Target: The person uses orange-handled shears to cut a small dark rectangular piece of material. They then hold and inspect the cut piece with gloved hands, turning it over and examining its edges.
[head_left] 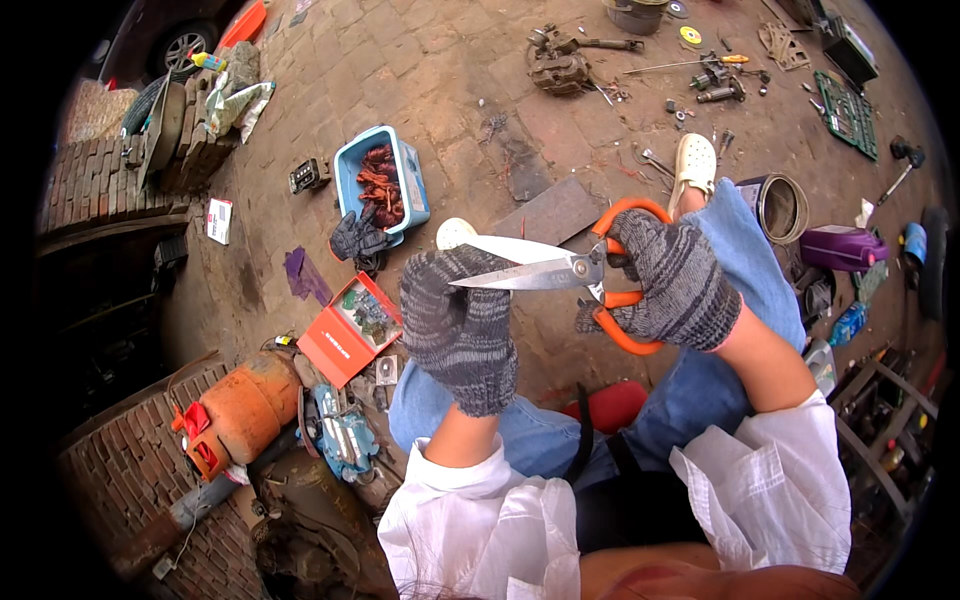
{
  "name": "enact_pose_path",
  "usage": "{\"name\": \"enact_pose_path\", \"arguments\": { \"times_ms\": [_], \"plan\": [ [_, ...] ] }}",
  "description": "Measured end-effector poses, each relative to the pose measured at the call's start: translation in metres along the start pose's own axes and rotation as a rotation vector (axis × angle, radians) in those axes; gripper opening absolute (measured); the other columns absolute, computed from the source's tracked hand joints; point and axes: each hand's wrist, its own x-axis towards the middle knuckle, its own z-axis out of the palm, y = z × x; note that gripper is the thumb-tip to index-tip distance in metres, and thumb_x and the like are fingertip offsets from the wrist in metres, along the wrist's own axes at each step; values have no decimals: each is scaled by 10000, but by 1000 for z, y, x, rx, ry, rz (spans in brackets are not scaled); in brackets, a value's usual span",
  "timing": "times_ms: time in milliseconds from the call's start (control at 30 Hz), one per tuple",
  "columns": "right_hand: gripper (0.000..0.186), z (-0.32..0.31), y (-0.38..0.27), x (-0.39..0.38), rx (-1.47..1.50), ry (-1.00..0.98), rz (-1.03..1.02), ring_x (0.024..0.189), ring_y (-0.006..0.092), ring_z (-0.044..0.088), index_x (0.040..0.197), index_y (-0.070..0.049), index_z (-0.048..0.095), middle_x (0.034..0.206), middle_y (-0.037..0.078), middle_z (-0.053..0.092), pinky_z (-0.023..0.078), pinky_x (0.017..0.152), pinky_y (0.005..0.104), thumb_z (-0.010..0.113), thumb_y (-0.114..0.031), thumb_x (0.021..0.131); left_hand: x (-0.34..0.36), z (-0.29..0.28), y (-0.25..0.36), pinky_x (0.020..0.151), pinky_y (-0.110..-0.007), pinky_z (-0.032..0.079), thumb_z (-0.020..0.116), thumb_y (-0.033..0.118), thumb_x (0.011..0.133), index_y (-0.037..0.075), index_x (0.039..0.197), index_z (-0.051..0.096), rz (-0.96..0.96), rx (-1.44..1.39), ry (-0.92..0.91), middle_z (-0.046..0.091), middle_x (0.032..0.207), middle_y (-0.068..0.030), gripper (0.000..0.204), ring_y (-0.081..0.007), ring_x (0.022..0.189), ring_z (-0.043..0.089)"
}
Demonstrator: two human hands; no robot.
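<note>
My right hand (665, 280), in a grey striped knit glove, grips large scissors (580, 270) by their orange handles. The silver blades are parted a little and point left across my gloved left hand (455, 325). That hand is curled with its fingertips bent inward behind the blades; what it holds, if anything, I cannot make out. Beyond them sits a light blue plastic tub (405, 215) of reddish copper wire coils (380, 180), with a dark glove (355, 238) at its near corner. An open red box (330, 345) with small clear bags lies below left of the tub.
My legs in jeans and pale clogs (695, 165) frame the work. An orange gas cylinder (245, 420) is at lower left. Metal parts (560, 70), a green tool case (845, 115), a metal can (775, 210) and a purple jug (840, 247) lie on the paving around me.
</note>
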Motion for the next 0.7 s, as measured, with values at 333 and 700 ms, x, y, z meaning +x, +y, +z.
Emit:
{"name": "enact_pose_path", "arguments": {
  "times_ms": [333, 700],
  "plan": [
    [556, 3, -1, -1, 44, -40, 46, 830, 269, 584, 1022, -25, 532, 939, 120, 576, 473, 693, 343, 684, -374, 617, -4, 5, 0, 755, -272, 425, 631, 25, 744, -1, 890, 565, -227, -241, 37, 570, 860, -59, 163, -147, 802, 542],
    [550, 2, -5, 0, -27, -27, 74, 808, 270, 590, 1015, -35, 541, 903, 120, 580, 475, 676, 346, 664, -411, 633, -3, 0, -3, 716, -258, 444, 606, 84, 789, -8, 971, 554, -55, 129, -171, 583, 904, -61, 210, -120, 810, 544]
  ]
}}
